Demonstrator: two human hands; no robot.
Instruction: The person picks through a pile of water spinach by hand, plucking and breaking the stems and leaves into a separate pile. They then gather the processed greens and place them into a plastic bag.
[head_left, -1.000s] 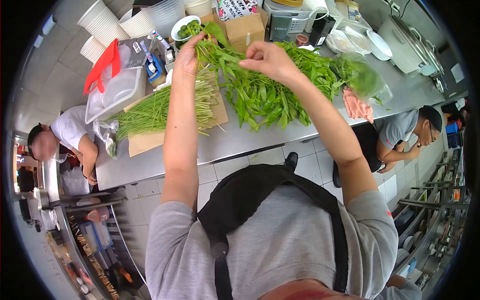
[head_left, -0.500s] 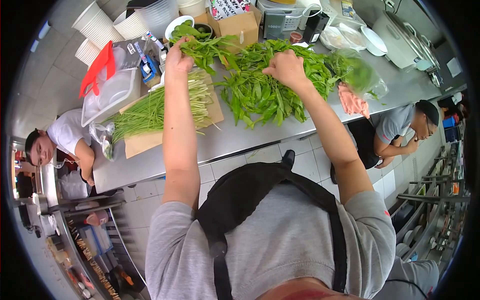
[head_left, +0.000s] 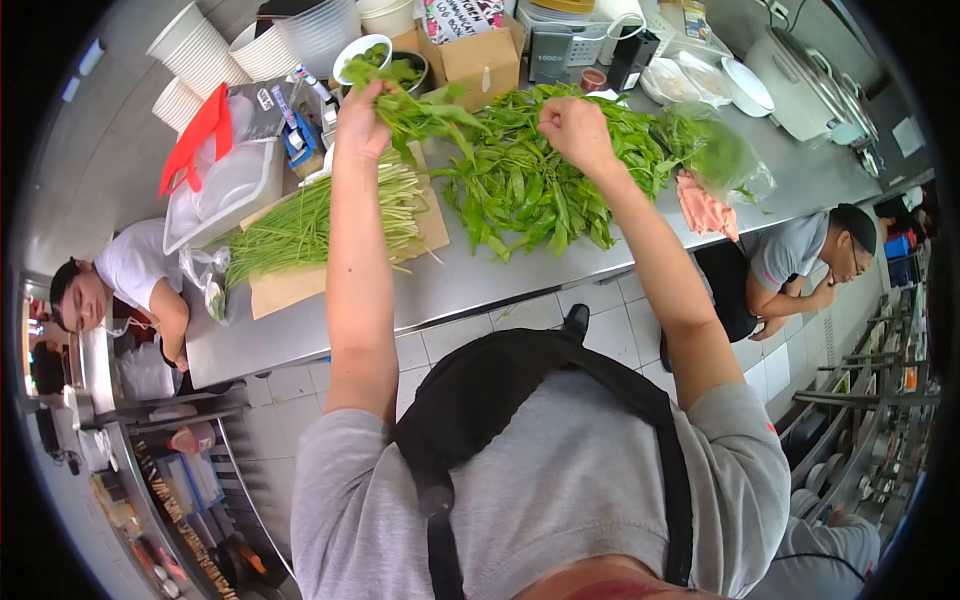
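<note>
My left hand (head_left: 362, 122) is closed around a bunch of leafy greens (head_left: 425, 115), raised above the table by the bowls. The bunch is blurred and its leaves point to the right. My right hand (head_left: 578, 132) hovers at the top of a large pile of leafy greens (head_left: 535, 195), its fingers curled in a pinch. Whatever those fingers hold, if anything, is hidden. Below my left forearm, trimmed green stems (head_left: 300, 228) with pale ends lie side by side on brown cardboard (head_left: 285, 288). A white bowl (head_left: 345, 62) and a dark bowl (head_left: 428, 75) hold green pieces behind my left hand.
A white tub (head_left: 225, 205) with a red item (head_left: 197, 140) stands left. Stacked containers (head_left: 195, 50) and a cardboard box (head_left: 480, 68) line the back. Right of the pile lie a plastic bag of greens (head_left: 735, 160) and a pink cloth (head_left: 705, 205). Two people are near the table ends.
The bunch in my left hand has swung and its leaves are now smeared by motion. My right hand has shifted slightly, and more of the bowls shows behind the left hand.
</note>
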